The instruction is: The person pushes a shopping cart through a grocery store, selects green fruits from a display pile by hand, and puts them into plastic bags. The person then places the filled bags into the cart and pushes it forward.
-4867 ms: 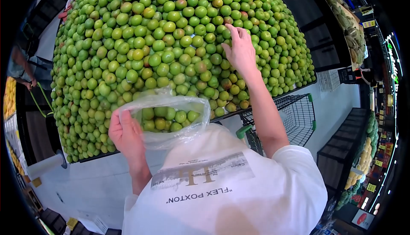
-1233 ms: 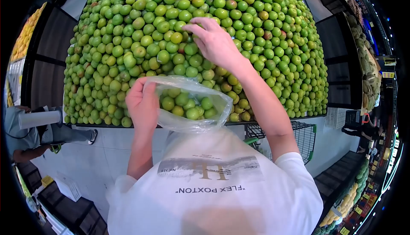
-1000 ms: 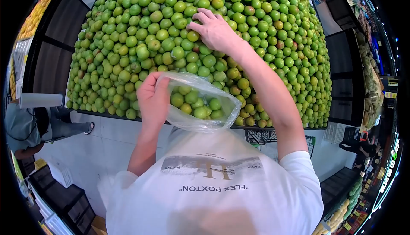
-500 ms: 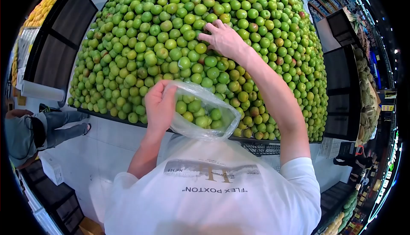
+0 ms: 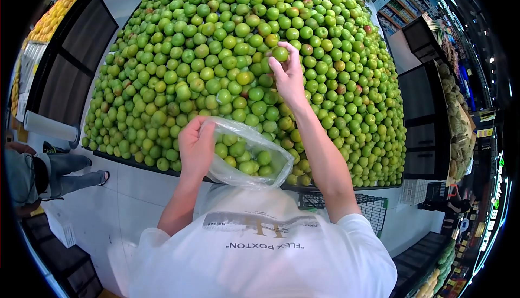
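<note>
A clear plastic bag (image 5: 281,165) hangs with its mouth open above the near edge of a big heap of green fruit (image 5: 179,65). Its left rim is pinched in my left hand (image 5: 196,143), and several green fruits (image 5: 246,167) show inside it. Higher up, over the middle of the heap, my right hand (image 5: 288,76) has its thumb and fingers round one green fruit (image 5: 280,53).
A shopping cart (image 5: 371,211) is at the heap's right front edge. At the left are another person (image 5: 40,173), a plastic roll (image 5: 51,126) and a yellow fruit stand (image 5: 57,13). Dark crates (image 5: 428,119) line the right side.
My right hand has turned upright and now holds a fruit between thumb and fingers. The bag, in my left hand, has more fruit beneath my reach in view; the camera view has shifted slightly.
</note>
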